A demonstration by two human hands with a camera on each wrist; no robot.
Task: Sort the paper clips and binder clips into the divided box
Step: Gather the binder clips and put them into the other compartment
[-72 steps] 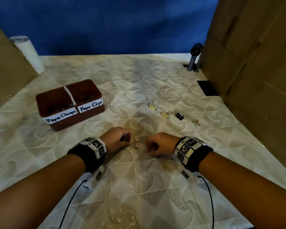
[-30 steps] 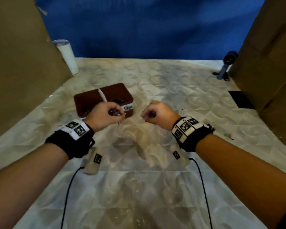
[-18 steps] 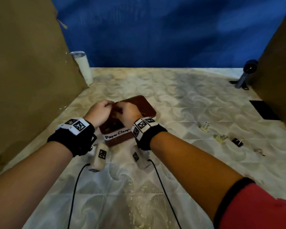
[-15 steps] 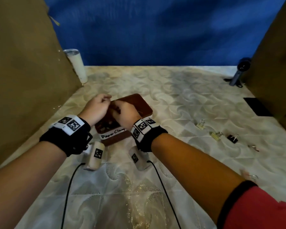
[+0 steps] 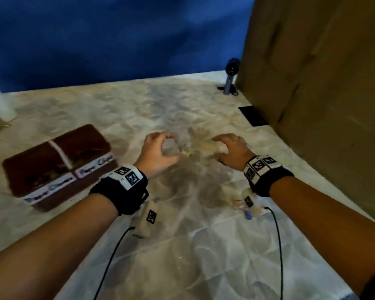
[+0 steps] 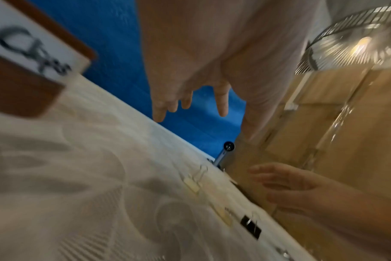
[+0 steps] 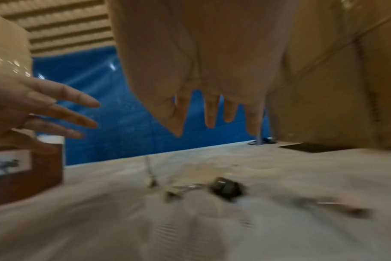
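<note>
From the head view motion blur smears the small clips between the hands, so only one pale yellow binder clip [image 5: 186, 153] can be made out on the patterned white tablecloth [image 5: 182, 245]; the left hand [image 5: 158, 153] and right hand [image 5: 233, 150] hover apart over that spot, fingers spread and loosely arched, holding nothing; the brown rectangular divided box [image 5: 59, 167] sits well to the left, its long axis running lower-left to upper-right, its white labels too blurred to read fully, its contents dark and unclear; a tall brown cardboard panel [image 5: 316, 83] walls the right side, with a small dark camera on a stand [image 5: 231, 80] beside it. From the left wrist view the left fingers hang straight and separated, empty; two pale clips lie in a row with a black binder clip [image 6: 250, 227], the nearest pale one's wire handles pointing toward the far edge; the right hand reaches in, fingers extended. From the right wrist view heavy blur hides clip details; the black clip rests below the splayed, empty fingers; the box corner stands at left.
</note>
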